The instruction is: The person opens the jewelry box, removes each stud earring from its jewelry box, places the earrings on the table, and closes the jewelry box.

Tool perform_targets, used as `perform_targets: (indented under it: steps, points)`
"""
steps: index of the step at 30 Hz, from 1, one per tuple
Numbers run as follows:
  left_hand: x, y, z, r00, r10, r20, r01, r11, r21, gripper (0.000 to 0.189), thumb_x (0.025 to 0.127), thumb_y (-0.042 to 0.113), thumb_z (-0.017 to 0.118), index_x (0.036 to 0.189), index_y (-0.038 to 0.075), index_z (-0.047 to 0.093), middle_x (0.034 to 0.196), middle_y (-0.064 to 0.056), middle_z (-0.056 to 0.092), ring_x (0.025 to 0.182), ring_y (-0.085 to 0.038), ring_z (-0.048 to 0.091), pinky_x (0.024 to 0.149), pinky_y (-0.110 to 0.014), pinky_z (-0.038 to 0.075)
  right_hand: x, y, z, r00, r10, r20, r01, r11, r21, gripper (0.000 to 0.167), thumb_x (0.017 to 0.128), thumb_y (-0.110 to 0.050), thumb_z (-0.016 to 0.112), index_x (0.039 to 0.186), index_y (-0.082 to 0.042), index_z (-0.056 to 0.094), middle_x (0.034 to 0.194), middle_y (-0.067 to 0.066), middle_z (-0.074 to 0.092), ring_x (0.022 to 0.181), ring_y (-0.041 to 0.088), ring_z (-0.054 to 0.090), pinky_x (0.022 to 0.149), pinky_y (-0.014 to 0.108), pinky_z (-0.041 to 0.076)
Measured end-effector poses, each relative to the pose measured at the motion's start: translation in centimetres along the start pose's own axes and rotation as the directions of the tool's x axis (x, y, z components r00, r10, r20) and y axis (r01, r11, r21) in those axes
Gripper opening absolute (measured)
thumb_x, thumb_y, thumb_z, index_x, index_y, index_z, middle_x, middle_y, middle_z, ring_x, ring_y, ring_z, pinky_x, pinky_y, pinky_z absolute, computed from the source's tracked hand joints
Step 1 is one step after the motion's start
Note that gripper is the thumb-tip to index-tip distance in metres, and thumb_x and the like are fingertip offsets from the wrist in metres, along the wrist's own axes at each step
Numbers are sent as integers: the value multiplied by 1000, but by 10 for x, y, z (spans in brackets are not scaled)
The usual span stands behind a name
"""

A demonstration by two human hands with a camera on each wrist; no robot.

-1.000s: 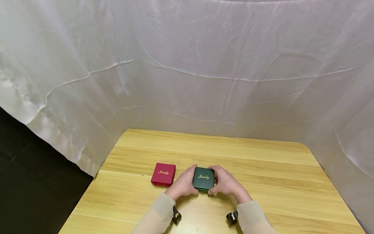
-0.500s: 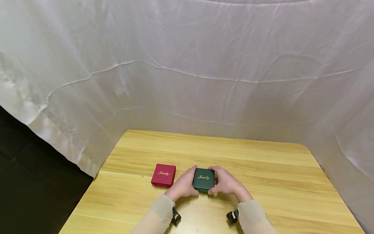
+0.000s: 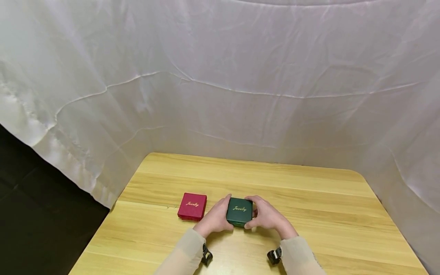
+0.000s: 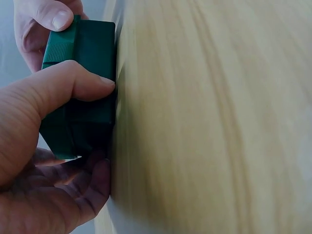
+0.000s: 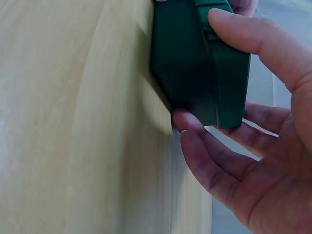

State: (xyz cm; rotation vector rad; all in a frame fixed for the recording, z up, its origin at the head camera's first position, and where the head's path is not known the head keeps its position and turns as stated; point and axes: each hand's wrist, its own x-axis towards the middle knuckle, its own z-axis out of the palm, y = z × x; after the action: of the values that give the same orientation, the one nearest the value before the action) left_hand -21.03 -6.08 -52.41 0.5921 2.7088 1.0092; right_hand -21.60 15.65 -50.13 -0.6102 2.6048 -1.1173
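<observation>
A dark green jewelry box point(image 3: 239, 211) with gold "Jewelry" lettering on its lid is held between both hands, low over the wooden table. My left hand point(image 3: 216, 217) grips its left side. In the left wrist view the left thumb point(image 4: 73, 85) lies across the front of the box point(image 4: 92, 44), with fingers curled at the far end. My right hand point(image 3: 268, 216) grips the right side; in the right wrist view its thumb point(image 5: 253, 31) presses the lid's front edge and fingers reach behind the box point(image 5: 187, 63). The lid looks closed.
A red jewelry box point(image 3: 192, 206) with the same lettering sits left of the left hand. Pale cloth point(image 3: 240, 76) hangs behind and around the wooden table point(image 3: 309, 202). Dark fabric point(image 3: 34, 214) shows at the far left.
</observation>
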Motion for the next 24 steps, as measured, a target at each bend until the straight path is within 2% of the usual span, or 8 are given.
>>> perform_targets:
  steps: [13, 24]
  points:
    - [-2, 0, -1, 1000, -15, 0, 15, 999, -31, 117, 64, 8, 88, 153, -5, 13, 147, -20, 40, 126, -29, 46, 105, -42, 40, -2, 1, 0, 1000, -4, -10, 4, 997, 77, 93, 63, -16, 93, 141, -1, 45, 128, 14, 51, 85, 23, 57, 74, 32, 49]
    - [-3, 0, -1, 1000, -6, 0, 6, 999, -41, 117, 64, 7, 89, 154, -6, 13, 148, -20, 40, 129, -30, 45, 106, -43, 39, -3, 7, -1, 1000, -16, -8, 17, 995, 101, 93, 64, -18, 93, 143, -4, 44, 130, 13, 50, 85, 22, 58, 74, 33, 49]
